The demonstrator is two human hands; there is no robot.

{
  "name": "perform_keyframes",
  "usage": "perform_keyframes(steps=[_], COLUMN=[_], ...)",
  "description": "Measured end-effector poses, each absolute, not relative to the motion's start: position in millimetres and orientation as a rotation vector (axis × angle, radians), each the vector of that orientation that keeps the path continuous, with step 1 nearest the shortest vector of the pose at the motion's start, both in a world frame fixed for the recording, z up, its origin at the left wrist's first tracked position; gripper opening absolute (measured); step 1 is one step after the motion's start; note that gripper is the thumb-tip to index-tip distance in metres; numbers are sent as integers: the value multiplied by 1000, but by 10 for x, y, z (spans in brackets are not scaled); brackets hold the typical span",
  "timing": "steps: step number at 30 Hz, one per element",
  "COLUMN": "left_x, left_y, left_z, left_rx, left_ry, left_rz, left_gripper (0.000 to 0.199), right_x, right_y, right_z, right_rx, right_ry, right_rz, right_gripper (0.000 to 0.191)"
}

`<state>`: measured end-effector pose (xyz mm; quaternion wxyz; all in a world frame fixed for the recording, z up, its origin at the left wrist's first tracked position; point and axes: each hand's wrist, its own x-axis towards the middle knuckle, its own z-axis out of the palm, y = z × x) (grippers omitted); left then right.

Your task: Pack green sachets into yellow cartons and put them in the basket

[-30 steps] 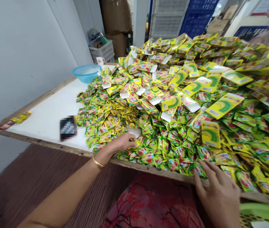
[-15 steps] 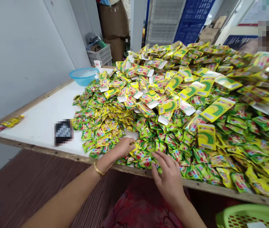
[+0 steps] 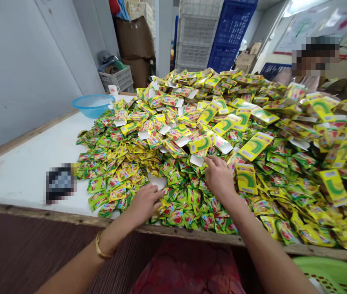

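My left hand (image 3: 145, 204) rests at the front of the heap of small green and yellow packets (image 3: 173, 216), beside a small bare patch of the white table. Its fingers are bent together, and anything between them is hidden. Farther right, my right hand (image 3: 220, 176) reaches over the packets to the open white flap of a yellow box (image 3: 200, 143). The fingertips of that hand are at the box's edge, and its fingers are partly spread. More yellow boxes (image 3: 256, 146), several with flaps open, lie piled on the packets behind and to the right.
A blue basket (image 3: 93, 107) and a white cup (image 3: 113, 90) stand at the back left. A blurred dark item (image 3: 60, 183) lies left of the heap. Below the wooden edge (image 3: 69, 219) at right is a green basket (image 3: 332, 271). A person (image 3: 314, 61) is behind the heap.
My right hand has moved forward from the table's front edge to the boxes. My left hand stays near the bare patch, its fingers now lower over the packets. The view has shifted right.
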<state>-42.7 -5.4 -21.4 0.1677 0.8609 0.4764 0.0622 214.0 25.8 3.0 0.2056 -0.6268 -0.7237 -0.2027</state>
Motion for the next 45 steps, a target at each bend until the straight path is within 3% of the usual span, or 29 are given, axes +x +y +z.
perform_keyframes(steps=[4,9,13,18,23,27,32,36,45], left_x=[-360,-417,-502,-543,-650,-690,-532,-430,-612], left_y=[-176,-137,-165,-252,-208,-164,-191,-234,-140], left_z=[-263,-424,-514,-419,-288,-279,-314,-292,-187], left_rx=[2324,1832,1310,922,860,972,1188,1453,1660], left_ry=[1415,1400,1288,1186,1293,1396,1550,1715,1501], left_rz=[267,582,798,965,1214,1355,1328,1196,807], left_gripper=[11,4,23,41,37,30,26,38,23], right_x=[2228,2273,2260,2017,1559,1281,1109,1094,1112], right_y=[652,1030,1063,555,-179,-444,-489,-482,-472], right_z=[133,199,336,490,100,-287,-463,-580,-669], right_rx=[-1643,-1600,-1585,-1454,-1477,-1553,-1523,-1497,-1436], right_ry=[-2430,-2610,-2615,-2474,-2447,-2399,-2360,-2317,-2296], right_rz=[-751,-716,-708,-604,-219,-132,-211,-236,-190], right_gripper=[43,31,26,41,57,68,69,63,62])
